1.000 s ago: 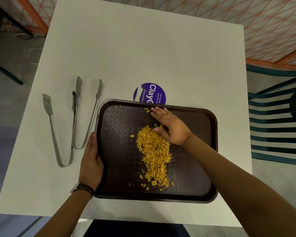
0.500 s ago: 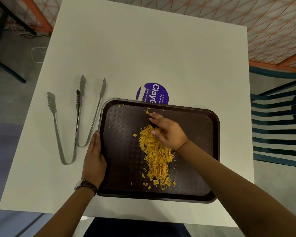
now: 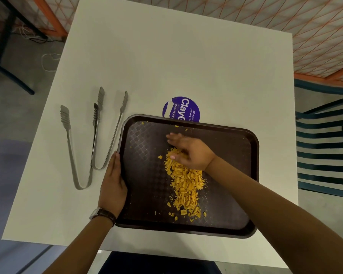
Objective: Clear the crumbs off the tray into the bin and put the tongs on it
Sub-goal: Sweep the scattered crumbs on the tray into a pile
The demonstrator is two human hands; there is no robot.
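Crumbs (image 3: pixel 183 180) piled mid-tray (image 3: pixel 145 196), tray at desk (image 3: pixel 166 56) near edge; right hand (image 3: pixel 188 151) flat, fingers spread, atop them; left hand (image 3: pixel 112 184) clasps tray's left rim; two tongs (image 3: pixel 71 147) lie beside it, left

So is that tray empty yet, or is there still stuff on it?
Not empty. The tray holds a heap of yellow crumbs down its middle, with stray bits near the far rim. The right hand rests on the heap.
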